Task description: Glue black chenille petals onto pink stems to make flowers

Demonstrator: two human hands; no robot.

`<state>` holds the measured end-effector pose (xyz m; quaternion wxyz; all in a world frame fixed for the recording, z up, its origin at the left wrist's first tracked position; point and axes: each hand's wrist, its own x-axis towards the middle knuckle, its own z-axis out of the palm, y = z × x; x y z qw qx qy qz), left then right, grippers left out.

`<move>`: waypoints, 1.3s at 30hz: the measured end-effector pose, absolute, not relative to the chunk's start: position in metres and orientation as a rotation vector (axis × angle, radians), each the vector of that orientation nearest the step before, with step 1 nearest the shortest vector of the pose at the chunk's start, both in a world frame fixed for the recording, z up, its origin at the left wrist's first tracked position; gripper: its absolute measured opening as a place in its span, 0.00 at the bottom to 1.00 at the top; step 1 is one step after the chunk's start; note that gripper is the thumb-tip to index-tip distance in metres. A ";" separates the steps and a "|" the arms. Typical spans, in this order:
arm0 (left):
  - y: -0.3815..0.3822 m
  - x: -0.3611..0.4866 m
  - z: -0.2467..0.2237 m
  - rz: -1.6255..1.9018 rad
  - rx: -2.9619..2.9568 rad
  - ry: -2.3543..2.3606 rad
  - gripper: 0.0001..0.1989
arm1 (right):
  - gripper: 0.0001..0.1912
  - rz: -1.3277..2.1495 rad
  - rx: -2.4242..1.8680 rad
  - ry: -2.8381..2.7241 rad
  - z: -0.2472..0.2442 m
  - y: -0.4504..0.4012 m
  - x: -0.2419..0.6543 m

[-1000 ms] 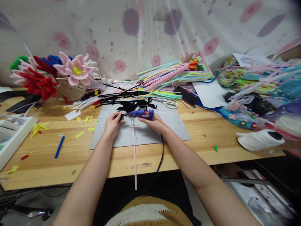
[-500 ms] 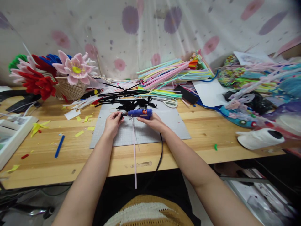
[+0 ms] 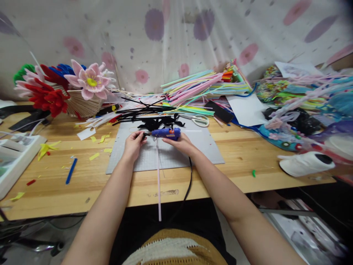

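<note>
My right hand [image 3: 184, 142] is wrapped round the handle of a blue hot glue gun [image 3: 165, 133], its nozzle pointing left. My left hand [image 3: 133, 143] pinches a small black fuzzy piece [image 3: 143, 135] right at the nozzle; the fingers partly cover it, and I cannot tell whether nozzle and piece touch. Under the gun a pale pink stick [image 3: 158, 176] runs toward me, past the table's front edge. Both hands are over a grey cutting mat [image 3: 204, 151]. Curled black pipe-cleaner pieces [image 3: 161, 122] lie on its far part.
Scissors [image 3: 200, 120] lie behind the mat, near black pipe cleaners [image 3: 143, 106] and a bundle of coloured ones [image 3: 195, 86]. Fuzzy flowers [image 3: 89, 81] stand at left, above a white power strip [image 3: 20, 162]. A white thread spool [image 3: 306, 163] is at right. The gun's black cord [image 3: 190, 180] hangs over the edge.
The view has shifted slightly, so everything sits a little farther right. Both hands keep the same hold, with the glue gun's nozzle still at the black piece.
</note>
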<state>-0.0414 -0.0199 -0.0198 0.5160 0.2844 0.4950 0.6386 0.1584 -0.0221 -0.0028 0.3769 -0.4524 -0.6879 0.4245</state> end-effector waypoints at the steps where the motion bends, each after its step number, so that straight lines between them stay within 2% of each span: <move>1: -0.020 -0.041 -0.021 1.535 0.692 1.192 0.06 | 0.23 1.098 -1.150 -1.765 -0.003 -0.023 0.157; 20: -0.020 -0.042 -0.021 1.547 0.715 1.180 0.07 | 0.23 1.079 -1.158 -1.760 -0.004 -0.021 0.159; 30: -0.020 -0.042 -0.017 1.545 0.615 1.154 0.02 | 0.22 1.072 -1.195 -1.753 0.000 -0.022 0.168; 34: -0.020 -0.044 -0.015 1.555 0.567 1.123 0.02 | 0.20 0.941 -1.292 -1.557 0.006 -0.016 0.203; 39: -0.020 -0.045 -0.013 1.584 0.495 1.112 0.04 | 0.21 0.533 -1.549 -1.153 0.002 -0.007 0.279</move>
